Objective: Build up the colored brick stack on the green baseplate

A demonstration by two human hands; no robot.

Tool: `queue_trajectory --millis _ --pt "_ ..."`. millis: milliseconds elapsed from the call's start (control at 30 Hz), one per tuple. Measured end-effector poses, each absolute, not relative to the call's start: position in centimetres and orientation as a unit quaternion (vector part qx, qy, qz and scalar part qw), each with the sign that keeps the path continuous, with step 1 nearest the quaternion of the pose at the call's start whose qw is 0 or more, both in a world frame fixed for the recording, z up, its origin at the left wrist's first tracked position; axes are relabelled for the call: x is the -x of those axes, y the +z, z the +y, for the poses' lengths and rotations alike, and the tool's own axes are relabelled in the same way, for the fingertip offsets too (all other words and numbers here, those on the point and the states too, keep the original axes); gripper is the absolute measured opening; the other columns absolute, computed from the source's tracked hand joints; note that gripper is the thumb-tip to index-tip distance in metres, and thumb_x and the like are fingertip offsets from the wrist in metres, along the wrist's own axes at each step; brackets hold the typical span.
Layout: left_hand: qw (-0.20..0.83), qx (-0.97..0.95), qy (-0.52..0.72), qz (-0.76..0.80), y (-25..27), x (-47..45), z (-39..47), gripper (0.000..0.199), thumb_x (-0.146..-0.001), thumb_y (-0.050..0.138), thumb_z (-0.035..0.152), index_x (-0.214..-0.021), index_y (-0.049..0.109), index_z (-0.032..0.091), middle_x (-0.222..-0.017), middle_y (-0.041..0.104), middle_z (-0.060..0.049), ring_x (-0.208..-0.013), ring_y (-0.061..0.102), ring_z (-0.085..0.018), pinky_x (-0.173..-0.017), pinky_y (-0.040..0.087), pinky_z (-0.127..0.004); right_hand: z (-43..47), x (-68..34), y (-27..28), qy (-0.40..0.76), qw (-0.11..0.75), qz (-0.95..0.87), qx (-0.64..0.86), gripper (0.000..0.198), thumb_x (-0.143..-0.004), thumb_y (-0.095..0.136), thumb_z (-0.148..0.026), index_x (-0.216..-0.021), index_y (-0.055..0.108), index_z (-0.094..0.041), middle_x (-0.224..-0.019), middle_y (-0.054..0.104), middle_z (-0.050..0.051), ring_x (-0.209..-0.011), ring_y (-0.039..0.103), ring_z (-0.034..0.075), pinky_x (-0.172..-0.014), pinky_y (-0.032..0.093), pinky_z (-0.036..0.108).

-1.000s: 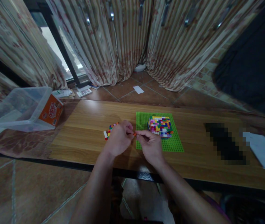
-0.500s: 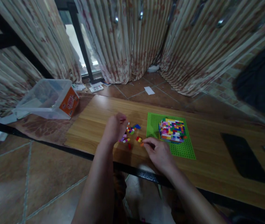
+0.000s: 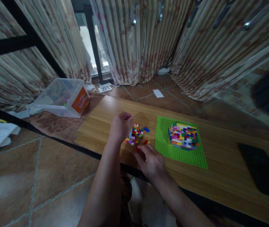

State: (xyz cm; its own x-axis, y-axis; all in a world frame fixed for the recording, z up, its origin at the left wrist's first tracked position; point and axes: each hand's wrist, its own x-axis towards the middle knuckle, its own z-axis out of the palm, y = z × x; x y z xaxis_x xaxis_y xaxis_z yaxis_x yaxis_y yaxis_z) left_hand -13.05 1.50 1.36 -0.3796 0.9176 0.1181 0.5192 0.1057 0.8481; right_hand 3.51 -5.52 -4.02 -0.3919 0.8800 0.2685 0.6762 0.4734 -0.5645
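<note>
Over the left part of the brick pile, my left hand is closed with its fingers curled together; what it may hold is mostly hidden. My right hand reaches in from the lower right, its thumb and forefinger closed round a small red brick at the tabletop. Loose coloured toy bricks lie scattered between the hands, among them a blue brick. To the right, a multicoloured brick block stands on a green baseplate.
The wooden table has a dark front edge. A black flat panel lies at its right. A clear plastic box with an orange label stands beyond the left end. Curtains hang behind, and a white paper lies on the floor.
My right hand has moved left from an orange brick to the red brick. My left hand stays over the pile, and the view has shifted slightly.
</note>
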Motion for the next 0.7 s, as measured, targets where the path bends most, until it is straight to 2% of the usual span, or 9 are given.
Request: queue_trajectory --millis 100,267,400,567,700 --pt "0.228 -0.504 0.43 0.713 1.2 13.4 1.5 0.014 -0.077 0.058 0.023 -0.077 0.069 0.015 -0.074 0.069 -0.003 -0.074 0.065 -0.017 -0.068 0.049 -0.026 -5.6 -2.8 -4.5 0.132 0.239 -0.824 0.496 0.013 -0.091 0.058 -0.028 -0.095 0.067 -0.021 -0.09 0.067 0.007 -0.082 0.064 0.023 -0.067 0.047 0.033" --pt "0.226 -0.487 0.434 0.724 0.8 14.3 1.5 0.013 -0.076 0.06 0.026 -0.079 0.068 0.016 -0.074 0.069 -0.004 -0.074 0.066 -0.018 -0.07 0.051 -0.027 -4.9 -3.4 -4.5 0.107 0.239 -0.823 0.504 0.019 -0.095 0.049 -0.022 -0.088 0.067 -0.022 -0.086 0.066 0.005 -0.076 0.063 0.02 -0.065 0.045 0.031" --pt "0.227 -0.482 0.437 0.725 0.5 14.6 1.5 0.014 -0.077 0.059 0.027 -0.08 0.068 0.016 -0.075 0.069 -0.004 -0.075 0.067 -0.018 -0.071 0.052 -0.028 -4.4 -3.8 -4.1 0.105 0.264 -0.806 0.52 0.021 -0.096 0.048 -0.022 -0.1 0.068 -0.022 -0.101 0.067 0.007 -0.081 0.065 0.02 -0.067 0.048 0.031" --pt "0.231 -0.486 0.444 0.716 0.3 14.7 1.4 0.015 -0.078 0.06 0.028 -0.079 0.068 0.016 -0.075 0.069 -0.004 -0.074 0.066 -0.017 -0.069 0.052 -0.028 -4.0 -3.0 -3.7 0.11 0.276 -0.814 0.5 0.025 -0.094 0.049 -0.021 -0.112 0.067 -0.023 -0.12 0.062 0.009 -0.095 0.065 0.022 -0.072 0.052 0.033" --pt "0.236 -0.483 0.45 0.713 0.1 14.9 1.4 0.015 -0.078 0.06 0.028 -0.079 0.068 0.016 -0.073 0.069 -0.003 -0.072 0.066 -0.017 -0.068 0.052 -0.027 -3.7 -2.0 -4.0 0.121 0.243 -0.824 0.497 0.021 -0.093 0.052 -0.021 -0.104 0.069 -0.025 -0.121 0.06 0.008 -0.097 0.063 0.024 -0.071 0.052 0.034"
